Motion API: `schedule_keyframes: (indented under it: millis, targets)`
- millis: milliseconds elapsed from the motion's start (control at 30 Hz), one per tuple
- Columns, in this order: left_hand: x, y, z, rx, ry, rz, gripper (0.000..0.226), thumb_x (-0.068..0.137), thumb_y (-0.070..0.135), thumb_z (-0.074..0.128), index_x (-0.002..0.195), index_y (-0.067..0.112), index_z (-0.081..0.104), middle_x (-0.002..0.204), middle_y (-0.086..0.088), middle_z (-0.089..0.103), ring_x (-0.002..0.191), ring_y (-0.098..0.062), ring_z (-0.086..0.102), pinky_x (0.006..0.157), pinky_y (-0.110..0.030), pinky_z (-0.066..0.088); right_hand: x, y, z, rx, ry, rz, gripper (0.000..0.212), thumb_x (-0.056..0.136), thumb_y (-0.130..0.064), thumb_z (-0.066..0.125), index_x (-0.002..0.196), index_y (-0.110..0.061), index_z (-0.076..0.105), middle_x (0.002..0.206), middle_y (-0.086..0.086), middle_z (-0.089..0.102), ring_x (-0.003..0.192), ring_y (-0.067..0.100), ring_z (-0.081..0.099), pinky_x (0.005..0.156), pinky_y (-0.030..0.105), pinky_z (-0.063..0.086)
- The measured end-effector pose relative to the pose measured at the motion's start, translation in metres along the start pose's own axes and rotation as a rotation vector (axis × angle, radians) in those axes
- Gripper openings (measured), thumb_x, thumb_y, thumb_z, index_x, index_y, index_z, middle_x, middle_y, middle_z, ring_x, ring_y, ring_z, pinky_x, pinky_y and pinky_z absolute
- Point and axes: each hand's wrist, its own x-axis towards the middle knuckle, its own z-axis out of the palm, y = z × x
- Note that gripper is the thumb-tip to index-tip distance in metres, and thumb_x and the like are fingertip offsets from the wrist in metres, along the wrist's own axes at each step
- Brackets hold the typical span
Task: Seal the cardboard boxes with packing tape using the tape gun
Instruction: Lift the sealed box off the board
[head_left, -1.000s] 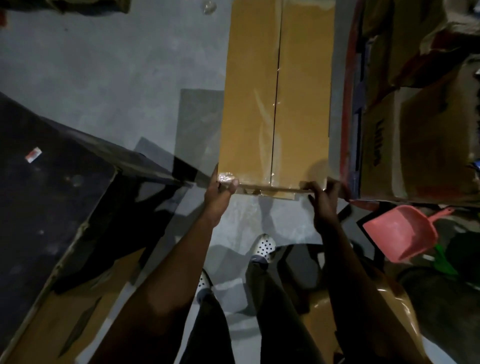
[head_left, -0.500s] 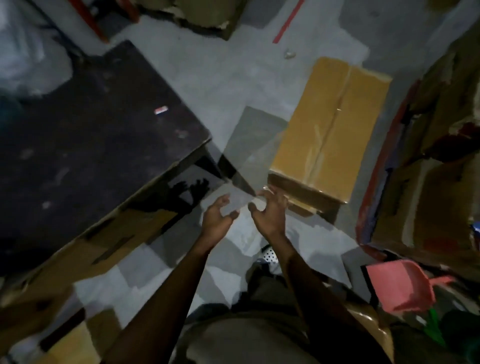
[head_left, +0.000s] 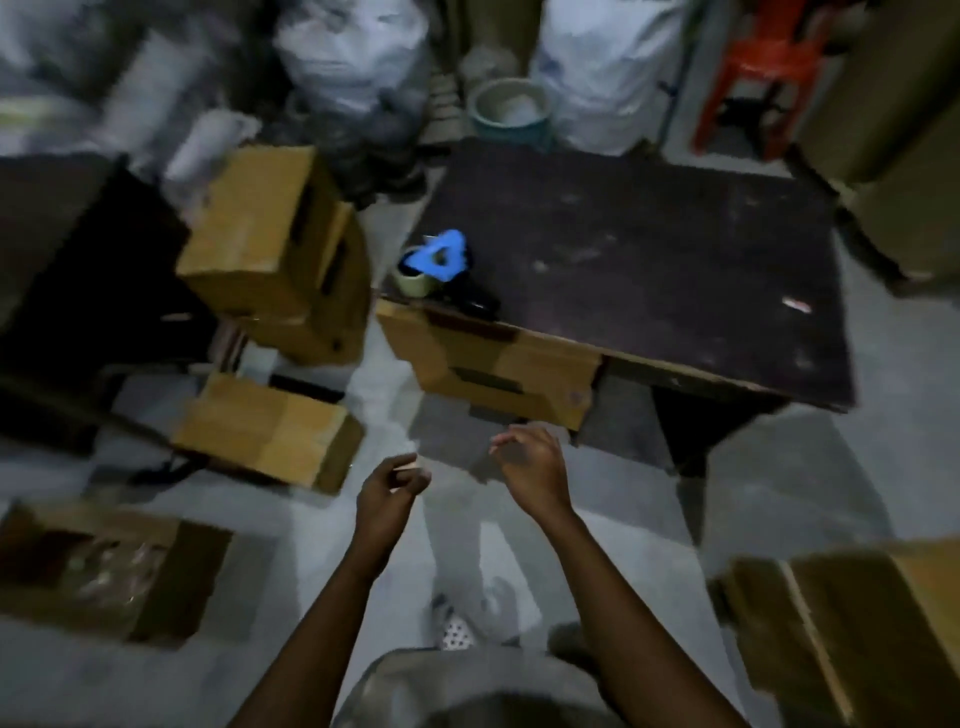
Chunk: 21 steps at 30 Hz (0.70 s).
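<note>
At counter (head_left: 649, 270) near-left corner: tape gun (head_left: 434, 265), right at edge. My right hand (head_left: 530, 462) loose, empty; left hand (head_left: 392, 488) curled, can't tell if holding anything. Risk, I judge: hasty reach in dim light knocks it onto floor (head_left: 779, 493).

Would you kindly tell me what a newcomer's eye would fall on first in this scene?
The bright blue tape gun stands out most, lying at the near left corner of the dark table. In the foreground, the left hand and right hand hang over the grey floor, fingers loosely curled, neither touching the tape gun. Left of the table, stacked cardboard boxes catch the light.
</note>
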Motion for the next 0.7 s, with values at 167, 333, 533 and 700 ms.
schedule_keyframes:
  millis: [167,333,533,700]
  targets:
    - [0.01,-0.02,-0.102,-0.185,0.235,-0.085,0.023,0.09,0.019,0.076,0.113,0.021,0.073,0.104,0.005,0.076,0.101,-0.011,0.068,0.089,-0.037,0.052,0.005,-0.074,0.091,-0.063,-0.243,-0.106,0.015,0.091,-0.019,0.075,0.088,-0.033,0.07,0.121,-0.007,0.061,0.131,0.018,0.05,0.099,0.02,0.035]
    - [0.021,-0.036,-0.15,-0.318,0.408,-0.148,0.018,0.093,0.017,0.07,0.11,0.018,0.073,0.109,-0.004,0.075,0.101,-0.014,0.068,0.087,-0.035,0.052,0.02,-0.104,0.163,-0.106,-0.399,-0.162,0.016,0.09,-0.02,0.074,0.087,-0.035,0.07,0.112,-0.008,0.063,0.123,0.02,0.056,0.101,0.031,0.047]
    - [0.061,-0.047,-0.185,-0.381,0.527,-0.247,0.015,0.09,0.013,0.067,0.1,0.021,0.075,0.101,-0.006,0.075,0.099,-0.026,0.068,0.077,-0.038,0.053,0.079,-0.143,0.237,-0.21,-0.604,-0.25,0.013,0.089,-0.019,0.073,0.088,-0.032,0.073,0.107,-0.008,0.065,0.117,0.024,0.06,0.103,0.039,0.05]
    - [0.108,-0.026,-0.214,-0.455,0.63,-0.276,0.016,0.092,0.01,0.063,0.099,0.017,0.075,0.104,-0.006,0.074,0.097,-0.023,0.066,0.074,-0.033,0.048,0.142,-0.197,0.301,-0.256,-0.67,-0.272,0.011,0.091,-0.018,0.071,0.093,-0.029,0.075,0.113,0.001,0.072,0.113,0.024,0.063,0.098,0.035,0.052]
